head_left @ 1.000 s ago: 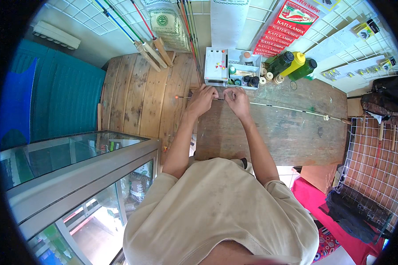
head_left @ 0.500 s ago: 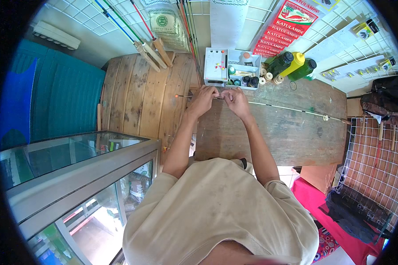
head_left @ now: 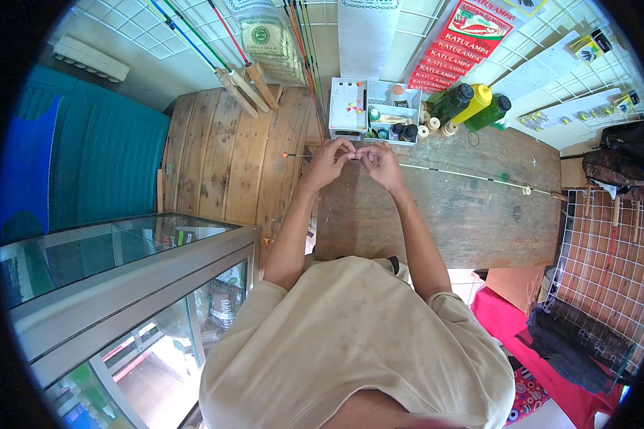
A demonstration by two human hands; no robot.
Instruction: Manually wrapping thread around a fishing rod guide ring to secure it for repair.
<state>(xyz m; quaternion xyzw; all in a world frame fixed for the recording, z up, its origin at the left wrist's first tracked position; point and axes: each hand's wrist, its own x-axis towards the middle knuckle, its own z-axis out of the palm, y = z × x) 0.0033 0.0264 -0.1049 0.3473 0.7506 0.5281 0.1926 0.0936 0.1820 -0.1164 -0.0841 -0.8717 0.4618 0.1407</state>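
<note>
A thin fishing rod, white with dark bands, lies across the wooden table from my hands toward the right edge. Its dark, slimmer end runs out past my left hand to a small orange ball. My left hand is closed, thumb and forefinger pinched together at the rod. Beside it my right hand pinches at almost the same spot, the fingertips of both nearly touching. Something small and dark shows between the fingertips, too small to name. A pale ring-shaped piece sits on the rod farther right.
Just beyond my hands stands a white compartment box with small jars and colored beads. Thread spools and green and yellow bottles are right of it. Wooden-handled rods lean at the back left. A glass display case is left of me.
My fingers have shifted slightly, both pairs of fingertips now pinching closer together at the rod. The rod and the table things stay essentially in place.
</note>
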